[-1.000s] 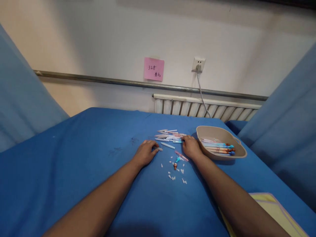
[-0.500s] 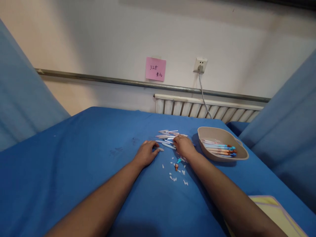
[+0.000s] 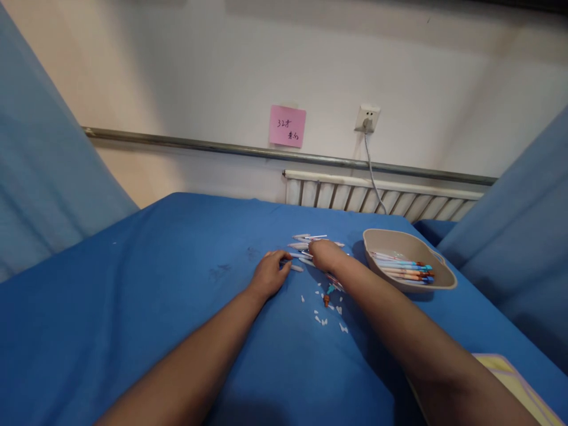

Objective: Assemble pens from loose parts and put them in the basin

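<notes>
My left hand (image 3: 271,274) rests on the blue cloth, its fingers curled and its thumb against a pale pen barrel (image 3: 296,268) that sticks out to the right. My right hand (image 3: 327,254) reaches over a loose pile of white and pinkish pen parts (image 3: 299,245). Its fingers are bent down and closed among them; what is between them is hidden. Close to my right forearm lie several small white tips (image 3: 318,319), a brown figure-shaped piece (image 3: 326,300) and a turquoise piece (image 3: 331,289).
At the right stands a beige basket (image 3: 410,239) holding assembled pens (image 3: 402,272) with coloured tops. A yellow, purple-edged item (image 3: 501,370) lies at the lower right, partly behind my forearm. Blue curtains (image 3: 39,148) hang on both sides. A radiator (image 3: 337,192) runs along the wall.
The view has shifted slightly, so everything sits a little further right. My right hand has turned and its fingers have drawn in over the pile. My left hand stays by the same barrel.
</notes>
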### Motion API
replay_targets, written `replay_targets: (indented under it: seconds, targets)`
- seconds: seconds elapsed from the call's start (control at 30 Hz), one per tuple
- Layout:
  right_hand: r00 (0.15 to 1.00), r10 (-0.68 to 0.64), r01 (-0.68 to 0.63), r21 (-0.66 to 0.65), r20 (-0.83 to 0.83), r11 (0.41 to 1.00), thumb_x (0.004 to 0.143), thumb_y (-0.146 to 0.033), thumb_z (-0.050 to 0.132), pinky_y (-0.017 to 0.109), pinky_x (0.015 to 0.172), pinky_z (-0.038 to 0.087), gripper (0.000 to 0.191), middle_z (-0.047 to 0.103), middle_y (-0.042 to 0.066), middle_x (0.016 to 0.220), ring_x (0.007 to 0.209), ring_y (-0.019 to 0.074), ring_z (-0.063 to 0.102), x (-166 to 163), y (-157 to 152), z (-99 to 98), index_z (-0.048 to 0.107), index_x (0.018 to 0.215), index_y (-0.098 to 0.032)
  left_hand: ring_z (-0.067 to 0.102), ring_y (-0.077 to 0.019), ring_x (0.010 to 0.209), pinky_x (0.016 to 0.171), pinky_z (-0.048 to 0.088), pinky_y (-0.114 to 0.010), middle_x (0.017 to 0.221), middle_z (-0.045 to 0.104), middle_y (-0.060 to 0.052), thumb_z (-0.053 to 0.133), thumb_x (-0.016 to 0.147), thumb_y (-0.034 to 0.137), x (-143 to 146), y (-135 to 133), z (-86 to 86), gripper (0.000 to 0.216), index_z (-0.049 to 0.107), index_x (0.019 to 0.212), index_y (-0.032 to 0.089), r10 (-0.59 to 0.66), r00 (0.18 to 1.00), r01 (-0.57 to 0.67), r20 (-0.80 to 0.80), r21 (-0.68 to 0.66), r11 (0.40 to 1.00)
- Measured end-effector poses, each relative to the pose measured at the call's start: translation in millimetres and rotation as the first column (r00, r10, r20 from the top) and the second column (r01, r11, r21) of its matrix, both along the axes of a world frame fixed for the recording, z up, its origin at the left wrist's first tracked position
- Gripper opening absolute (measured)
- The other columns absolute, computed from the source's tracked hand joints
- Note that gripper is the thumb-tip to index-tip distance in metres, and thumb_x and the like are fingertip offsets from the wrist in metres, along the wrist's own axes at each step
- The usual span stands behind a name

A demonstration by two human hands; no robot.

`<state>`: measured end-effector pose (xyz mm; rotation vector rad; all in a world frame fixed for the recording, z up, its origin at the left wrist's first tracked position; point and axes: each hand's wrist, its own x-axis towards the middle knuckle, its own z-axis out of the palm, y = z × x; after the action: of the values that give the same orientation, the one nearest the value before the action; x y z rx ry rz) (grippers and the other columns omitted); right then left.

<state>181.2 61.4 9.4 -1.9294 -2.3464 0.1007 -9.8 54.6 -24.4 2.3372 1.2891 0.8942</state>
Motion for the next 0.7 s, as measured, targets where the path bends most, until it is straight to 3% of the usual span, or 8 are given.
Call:
replay_targets:
  seconds: [0.2, 0.3, 0.4, 0.5, 0.6, 0.7]
  targets:
    - [0.987, -0.088, 0.103, 0.105, -0.136, 0.989, 0.081, -0.018, 0.049, 0.028, 0.072, 0.044, 0.021, 0.069, 0.009, 0.094, 0.087, 0.0201, 0.064, 14, -30, 15.4, 0.061, 0.098, -0.017, 0.061, -0.0183, 0.082, 0.077, 0.049, -0.032, 0.09, 0.067, -0.004, 0.052, 0.079, 0.026, 4, -5, 4.2, 0.022, 0.063, 0.097, 0.018, 0.055, 0.971, -0.023, 0.232, -0.135, 0.991]
    - [0.893, -0.08, 0.143, 0.111, -0.443, 0.983, 0.078, -0.021, 0.054, 0.024, 0.065, 0.045, 0.014, 0.069, 0.003, 0.082, 0.073, 0.0147, 0.063, 19, -56, 10.6, 0.06, 0.091, -0.019, 0.062, -0.0176, 0.079, 0.074, 0.05, -0.031, 0.087, 0.067, -0.005, 0.057, 0.077, 0.03, 17, -16, 4.1, 0.023, 0.063, 0.095, 0.017, 0.033, 0.919, 0.077, 0.393, -0.26, 0.963]
    - [0.746, -0.05, 0.139, 0.082, -0.664, 0.987, 0.075, -0.022, 0.056, 0.022, 0.057, 0.045, 0.01, 0.065, -0.001, 0.071, 0.062, 0.0126, 0.06, 20, -83, -3.5, 0.058, 0.085, -0.02, 0.061, -0.0146, 0.067, 0.061, 0.05, -0.027, 0.081, 0.066, -0.004, 0.061, 0.075, 0.034, 32, -35, 3.9, 0.03, 0.062, 0.098, 0.015, 0.007, 0.86, 0.246, 0.511, -0.427, 0.87]
    - [0.649, -0.057, 0.128, 0.035, -0.759, 0.991, 0.075, -0.024, 0.055, 0.022, 0.053, 0.044, 0.009, 0.063, -0.002, 0.068, 0.058, 0.0118, 0.059, 19, -102, -16.1, 0.056, 0.084, -0.02, 0.056, -0.0105, 0.057, 0.052, 0.045, -0.023, 0.079, 0.065, -0.003, 0.065, 0.072, 0.037, 43, -52, 5.5, 0.037, 0.061, 0.1, 0.014, 0.001, 0.829, 0.365, 0.559, -0.543, 0.756]
    - [0.647, -0.076, 0.122, 0.005, -0.758, 0.993, 0.076, -0.023, 0.054, 0.021, 0.051, 0.042, 0.009, 0.063, -0.003, 0.064, 0.055, 0.0118, 0.059, 19, -112, -20.6, 0.055, 0.085, -0.02, 0.053, -0.0084, 0.054, 0.051, 0.043, -0.021, 0.076, 0.065, -0.002, 0.067, 0.07, 0.037, 46, -60, 7.5, 0.034, 0.064, 0.095, 0.014, -0.04, 0.824, 0.437, 0.566, -0.588, 0.681]
    - [0.701, -0.063, 0.11, 0.021, -0.71, 0.994, 0.076, -0.02, 0.055, 0.022, 0.053, 0.041, 0.011, 0.064, -0.003, 0.064, 0.056, 0.0119, 0.059, 17, -114, -19.1, 0.056, 0.087, -0.021, 0.051, -0.0073, 0.05, 0.05, 0.042, -0.021, 0.068, 0.063, 0.0, 0.069, 0.068, 0.037, 47, -62, 8.2, 0.029, 0.065, 0.086, 0.014, -0.026, 0.823, 0.443, 0.568, -0.612, 0.656]
